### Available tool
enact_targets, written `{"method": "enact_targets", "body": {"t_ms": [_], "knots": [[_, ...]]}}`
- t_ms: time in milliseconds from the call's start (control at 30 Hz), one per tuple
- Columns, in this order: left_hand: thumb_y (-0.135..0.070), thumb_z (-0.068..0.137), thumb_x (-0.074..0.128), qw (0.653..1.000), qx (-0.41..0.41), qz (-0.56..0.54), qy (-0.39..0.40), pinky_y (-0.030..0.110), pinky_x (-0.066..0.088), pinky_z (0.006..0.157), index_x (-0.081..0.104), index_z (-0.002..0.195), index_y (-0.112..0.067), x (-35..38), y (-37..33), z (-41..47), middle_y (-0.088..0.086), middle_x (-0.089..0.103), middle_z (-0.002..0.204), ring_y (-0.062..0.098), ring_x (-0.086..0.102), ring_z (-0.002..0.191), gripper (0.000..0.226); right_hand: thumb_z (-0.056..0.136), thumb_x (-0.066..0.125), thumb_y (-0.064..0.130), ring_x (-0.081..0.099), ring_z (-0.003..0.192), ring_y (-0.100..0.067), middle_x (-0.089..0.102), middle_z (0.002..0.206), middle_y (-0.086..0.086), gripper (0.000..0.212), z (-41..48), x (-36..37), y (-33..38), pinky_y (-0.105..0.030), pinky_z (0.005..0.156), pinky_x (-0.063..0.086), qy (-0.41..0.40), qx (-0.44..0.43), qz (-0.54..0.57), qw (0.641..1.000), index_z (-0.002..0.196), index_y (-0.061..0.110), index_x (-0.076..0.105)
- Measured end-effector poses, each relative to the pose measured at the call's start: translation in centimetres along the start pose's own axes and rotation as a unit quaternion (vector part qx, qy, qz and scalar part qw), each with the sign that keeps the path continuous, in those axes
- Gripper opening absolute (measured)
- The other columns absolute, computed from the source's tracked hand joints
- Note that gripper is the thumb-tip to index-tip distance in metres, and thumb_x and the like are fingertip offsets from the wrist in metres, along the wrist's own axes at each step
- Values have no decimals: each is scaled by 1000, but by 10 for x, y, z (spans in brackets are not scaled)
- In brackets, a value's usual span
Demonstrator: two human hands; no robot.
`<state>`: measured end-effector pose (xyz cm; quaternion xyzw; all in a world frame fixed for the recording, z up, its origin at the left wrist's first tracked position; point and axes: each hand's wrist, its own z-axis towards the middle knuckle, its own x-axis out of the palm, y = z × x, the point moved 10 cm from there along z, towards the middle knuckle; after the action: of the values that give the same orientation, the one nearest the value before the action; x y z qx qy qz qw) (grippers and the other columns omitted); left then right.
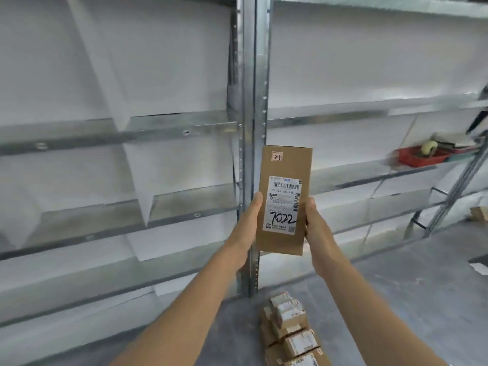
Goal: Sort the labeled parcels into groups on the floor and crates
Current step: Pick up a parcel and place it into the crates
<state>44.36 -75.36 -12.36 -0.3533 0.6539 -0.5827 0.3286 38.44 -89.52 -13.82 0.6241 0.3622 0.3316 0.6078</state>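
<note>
At centre frame in the head view, I hold one brown parcel (284, 199) upright, my left hand (248, 228) and right hand (315, 228) each closing its grip on a long edge, label facing me with "7022" handwritten on it. Bottom centre, a pile of labeled parcels (289, 331) lies on the grey floor (396, 299) at the foot of the metal shelves (248, 101), so I judge some sorting is done. This parcel is not yet placed. A red tray (417, 156) sits on a shelf at right; I see no crates.
</note>
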Motion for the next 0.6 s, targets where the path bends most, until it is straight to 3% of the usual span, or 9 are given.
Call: {"method": "enact_targets", "body": {"t_ms": [133, 200, 267, 400, 600], "knots": [[-58, 108, 18, 997, 26, -11, -73, 19, 39, 79, 57, 107, -54, -105, -17, -55, -42, 66, 78, -29, 57, 71, 39, 108, 24, 62, 62, 100, 5, 72, 104, 23, 50, -18, 113, 17, -20, 81, 43, 72, -7, -3, 997, 123, 41, 67], [-60, 107, 18, 993, 28, -12, -110, 19, 39, 83, 57, 107, -55, -160, -16, -82, -41, 65, 84, -30, 56, 73, 39, 105, 26, 69, 63, 114, -3, 72, 118, 17, 54, -33, 173, 20, -27, 96, 46, 114, -8, -6, 993, 130, 42, 65], [-62, 106, 19, 989, 26, -17, -143, 18, 39, 84, 59, 108, -55, -215, -11, -107, -39, 67, 88, -30, 57, 77, 41, 102, 27, 74, 59, 122, -7, 70, 126, 15, 54, -50, 232, 21, -36, 110, 40, 154, -8, -6, 988, 130, 46, 64], [-63, 106, 17, 978, 17, -21, -205, 19, 40, 85, 60, 112, -56, -308, -2, -169, -41, 69, 89, -29, 59, 82, 44, 105, 24, 67, 59, 112, 3, 70, 120, 20, 48, -93, 340, 25, -32, 101, 39, 234, -14, -12, 972, 126, 48, 63], [-67, 103, 17, 945, 5, -31, -324, 47, 31, 120, 56, 108, -63, -424, 14, -263, -26, 62, 117, -10, 52, 106, 40, 106, 22, 65, 65, 101, 5, 73, 109, 22, 49, -161, 485, 25, -24, 88, 42, 352, -24, -31, 935, 116, 49, 67]]}}
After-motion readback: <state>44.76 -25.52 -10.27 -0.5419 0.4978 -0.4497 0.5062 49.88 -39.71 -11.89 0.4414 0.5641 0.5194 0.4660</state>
